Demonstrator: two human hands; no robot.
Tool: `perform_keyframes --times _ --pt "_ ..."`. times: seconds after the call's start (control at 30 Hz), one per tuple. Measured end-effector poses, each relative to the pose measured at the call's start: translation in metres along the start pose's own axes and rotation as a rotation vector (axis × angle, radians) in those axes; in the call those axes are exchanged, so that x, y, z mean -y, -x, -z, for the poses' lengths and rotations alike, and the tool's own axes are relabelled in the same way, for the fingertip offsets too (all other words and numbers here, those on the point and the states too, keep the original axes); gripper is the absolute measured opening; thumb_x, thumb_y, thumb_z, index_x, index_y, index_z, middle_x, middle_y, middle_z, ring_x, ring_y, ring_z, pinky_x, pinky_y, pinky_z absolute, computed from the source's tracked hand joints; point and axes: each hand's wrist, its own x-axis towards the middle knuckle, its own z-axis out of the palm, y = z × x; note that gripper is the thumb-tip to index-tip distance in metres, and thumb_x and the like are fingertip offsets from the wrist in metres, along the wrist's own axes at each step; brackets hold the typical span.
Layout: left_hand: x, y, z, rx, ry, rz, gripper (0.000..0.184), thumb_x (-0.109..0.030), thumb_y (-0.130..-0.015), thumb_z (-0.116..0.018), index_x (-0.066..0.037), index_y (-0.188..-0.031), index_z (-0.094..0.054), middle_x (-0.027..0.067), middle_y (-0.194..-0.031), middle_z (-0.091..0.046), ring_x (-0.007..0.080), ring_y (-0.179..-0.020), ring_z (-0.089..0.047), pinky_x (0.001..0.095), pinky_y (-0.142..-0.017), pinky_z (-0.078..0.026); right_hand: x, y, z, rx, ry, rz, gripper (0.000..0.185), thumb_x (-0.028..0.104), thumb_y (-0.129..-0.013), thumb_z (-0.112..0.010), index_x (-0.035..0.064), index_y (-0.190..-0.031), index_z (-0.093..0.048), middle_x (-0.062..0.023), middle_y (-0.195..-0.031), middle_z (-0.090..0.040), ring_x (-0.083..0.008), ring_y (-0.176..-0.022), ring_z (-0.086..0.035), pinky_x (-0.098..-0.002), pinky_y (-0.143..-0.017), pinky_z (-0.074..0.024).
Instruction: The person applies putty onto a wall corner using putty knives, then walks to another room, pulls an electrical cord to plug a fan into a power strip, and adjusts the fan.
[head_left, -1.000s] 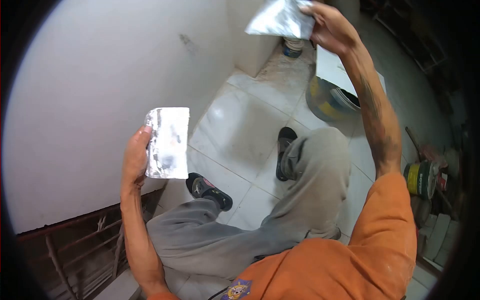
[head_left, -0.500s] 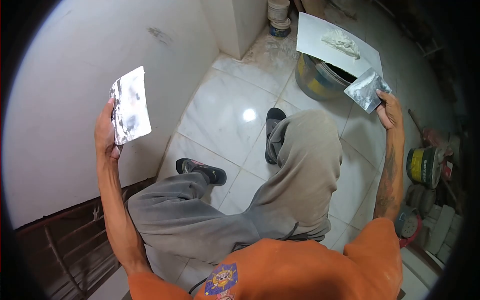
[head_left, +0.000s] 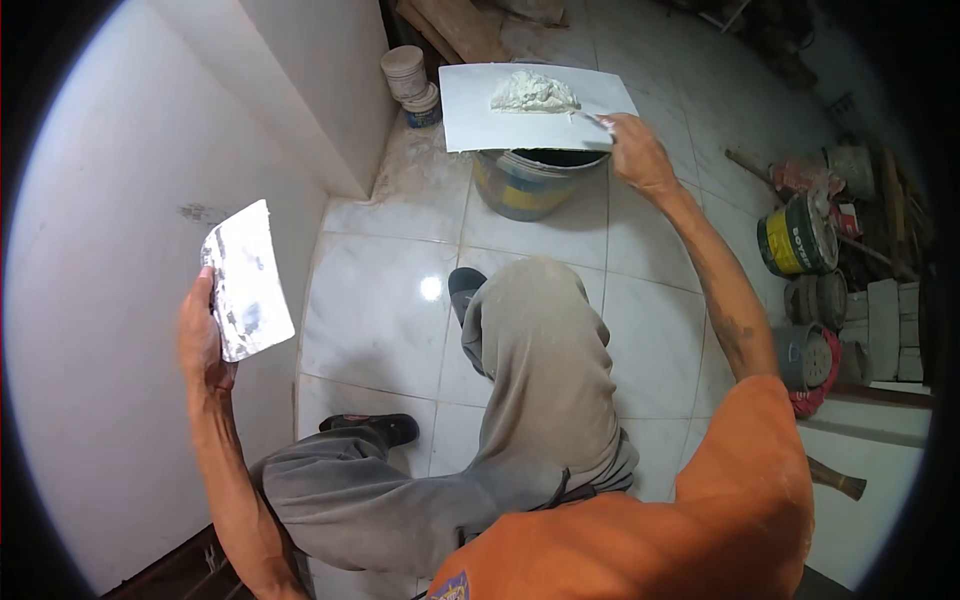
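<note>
My left hand (head_left: 202, 330) is closed around the edge of a thin, shiny metal sheet (head_left: 252, 285), smeared with dark and white marks and held up beside the wall. My right hand (head_left: 642, 158) grips a metal putty scraper (head_left: 594, 122), now seen almost edge-on. The scraper's tip is at the right side of a mound of white putty (head_left: 535, 92); whether it cuts into the putty I cannot tell. That mound sits on a white board (head_left: 465, 125), which rests across the top of a large bucket (head_left: 520, 195).
The white wall (head_left: 120, 300) rises on the left. Two small tubs (head_left: 405, 75) are stacked by the wall corner. On the right stand a green and yellow paint pail (head_left: 795, 240) and a grey container (head_left: 800, 355). Pale tiles (head_left: 385, 290) cover the floor.
My right hand has moved the scraper over the board to the putty, turning it edge-on. The view has shifted to the right. My left hand keeps hold of the metal sheet.
</note>
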Motion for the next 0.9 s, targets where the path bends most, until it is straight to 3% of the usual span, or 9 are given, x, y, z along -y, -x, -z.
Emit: perform_keyframes --times 0.13,0.23,0.43,0.53,0.67,0.77,0.9 --pt "-0.009 0.009 -0.023 -0.007 -0.059 0.032 0.039 -0.029 -0.098 -0.044 0.005 -0.114 -0.052 0.0094 -0.094 -0.063 0.0138 -0.074 -0.065 0.0269 -0.062 -0.056 -0.018 -0.011 -0.033 0.104 0.069 0.148 0.051 -0.010 -0.071 -0.050 -0.0003 -0.121 -0.053 -0.0180 -0.121 -0.056 -0.0324 -0.116 -0.051 -0.0398 -0.101 -0.0402" --pt "-0.003 0.008 -0.028 0.014 -0.107 0.013 0.039 -0.030 -0.097 -0.045 0.005 -0.112 -0.053 0.0090 -0.093 -0.063 0.0131 -0.072 -0.065 0.0261 -0.062 -0.055 -0.031 -0.012 -0.056 0.108 0.098 0.170 0.051 -0.009 -0.072 -0.052 -0.0001 -0.122 -0.053 -0.0181 -0.122 -0.056 -0.0326 -0.117 -0.051 -0.0395 -0.100 -0.0409" --pt "-0.007 0.009 -0.030 0.038 -0.144 0.007 0.038 -0.030 -0.096 -0.046 0.004 -0.109 -0.055 0.0077 -0.090 -0.063 0.0116 -0.070 -0.064 0.0253 -0.060 -0.054 -0.054 -0.014 -0.041 0.422 -0.148 0.164 0.050 -0.007 -0.073 -0.056 0.0003 -0.123 -0.052 -0.0190 -0.122 -0.057 -0.0333 -0.118 -0.050 -0.0385 -0.101 -0.0410" --pt "-0.013 0.018 -0.041 0.025 -0.140 0.029 0.038 -0.030 -0.097 -0.045 0.004 -0.110 -0.055 0.0075 -0.090 -0.063 0.0113 -0.070 -0.063 0.0258 -0.061 -0.053 -0.046 -0.034 -0.039 0.174 0.113 0.216 0.053 -0.007 -0.071 -0.059 0.0021 -0.123 -0.053 -0.0189 -0.122 -0.057 -0.0340 -0.116 -0.052 -0.0388 -0.100 -0.0422" --pt "-0.012 0.016 -0.042 -0.013 -0.091 0.067 0.037 -0.026 -0.098 -0.041 0.006 -0.111 -0.054 0.0080 -0.092 -0.063 0.0120 -0.072 -0.063 0.0265 -0.064 -0.053 -0.044 -0.014 -0.054 0.382 0.072 0.157 0.049 -0.005 -0.072 -0.058 0.0042 -0.120 -0.055 -0.0175 -0.124 -0.056 -0.0352 -0.114 -0.053 -0.0386 -0.098 -0.0437" --pt "-0.011 0.017 -0.041 0.069 -0.143 0.076 0.040 -0.025 -0.099 -0.036 0.008 -0.118 -0.051 0.0133 -0.102 -0.063 0.0168 -0.085 -0.064 0.0300 -0.076 -0.053 -0.061 -0.035 -0.028 0.498 -0.052 0.201 0.048 -0.006 -0.072 -0.058 0.0041 -0.119 -0.056 -0.0157 -0.124 -0.057 -0.0349 -0.114 -0.053 -0.0388 -0.098 -0.0438" --pt "-0.007 0.016 -0.046 0.067 -0.112 0.116 0.038 -0.023 -0.099 -0.038 0.007 -0.117 -0.051 0.0128 -0.104 -0.062 0.0163 -0.088 -0.063 0.0297 -0.078 -0.052 -0.066 -0.028 -0.065 0.289 -0.006 0.241 0.058 -0.006 -0.067 -0.065 0.0069 -0.123 -0.054 -0.0124 -0.122 -0.058 -0.0307 -0.113 -0.055 -0.0376 -0.096 -0.0454"
